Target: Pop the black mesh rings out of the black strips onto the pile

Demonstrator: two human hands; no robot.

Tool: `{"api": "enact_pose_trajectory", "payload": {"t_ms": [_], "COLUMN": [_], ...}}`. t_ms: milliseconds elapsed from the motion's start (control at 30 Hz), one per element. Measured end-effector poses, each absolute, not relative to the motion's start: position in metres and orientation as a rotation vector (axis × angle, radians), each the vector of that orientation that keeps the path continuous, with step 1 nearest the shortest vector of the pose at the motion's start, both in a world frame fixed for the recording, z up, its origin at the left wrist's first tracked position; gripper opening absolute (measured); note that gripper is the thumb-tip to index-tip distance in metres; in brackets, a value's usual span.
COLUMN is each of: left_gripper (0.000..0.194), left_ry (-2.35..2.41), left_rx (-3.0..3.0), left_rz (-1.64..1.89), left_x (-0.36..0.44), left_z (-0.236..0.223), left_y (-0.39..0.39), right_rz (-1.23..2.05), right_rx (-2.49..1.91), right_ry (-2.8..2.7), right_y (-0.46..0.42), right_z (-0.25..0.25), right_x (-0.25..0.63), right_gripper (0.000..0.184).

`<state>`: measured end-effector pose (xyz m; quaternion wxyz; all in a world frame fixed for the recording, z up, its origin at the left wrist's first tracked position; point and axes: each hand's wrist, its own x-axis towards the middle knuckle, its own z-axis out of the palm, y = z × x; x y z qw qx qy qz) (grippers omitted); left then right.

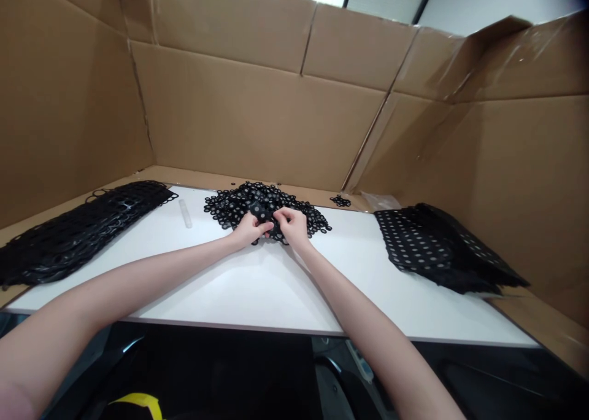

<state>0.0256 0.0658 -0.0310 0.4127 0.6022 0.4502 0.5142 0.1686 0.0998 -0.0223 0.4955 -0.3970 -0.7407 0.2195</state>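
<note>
A heap of small black rings [230, 204] lies at the back middle of the white tabletop. At its front edge both my hands are closed in a pinch, close together. My left hand [250, 229] grips a small black perforated piece [262, 212], which blends into the heap behind it. Just to the right, my right hand [293, 225] has thumb and fingers pressed together by that piece; what sits between its fingertips is too small to make out.
Black perforated sheets [423, 242] lie stacked on the right. A pile of black ring-edged strips [87, 229] covers the left side. Near the heap are a clear plastic tube [184, 213] and a small ring cluster [340, 201]. Cardboard walls [257, 107] surround the white table [221, 297].
</note>
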Motion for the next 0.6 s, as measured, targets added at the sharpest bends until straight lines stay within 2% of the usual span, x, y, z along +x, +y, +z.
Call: {"api": "enact_pose_trajectory", "payload": {"t_ms": [200,367,600], "left_gripper": [0.017,0.019,0.025], "left_ry": [1.120,1.093,1.036], "left_rx": [1.500,1.457,1.479], "left_rz": [1.285,1.291,1.269], "left_x": [0.025,0.025,0.026], "left_z": [-0.034,-0.036,-0.035], "left_y": [0.068,0.065,0.066], "right_rz": [0.551,0.452,0.471], "right_rx": [-1.041,-1.161,-1.052], "right_ry": [-1.589,-1.321,-1.597], "right_y": [0.129,0.149,0.155], "right_z": [-0.024,-0.021,-0.030], "right_x": [0.185,0.234,0.209], "right_gripper": [0.023,0.038,0.039]}}
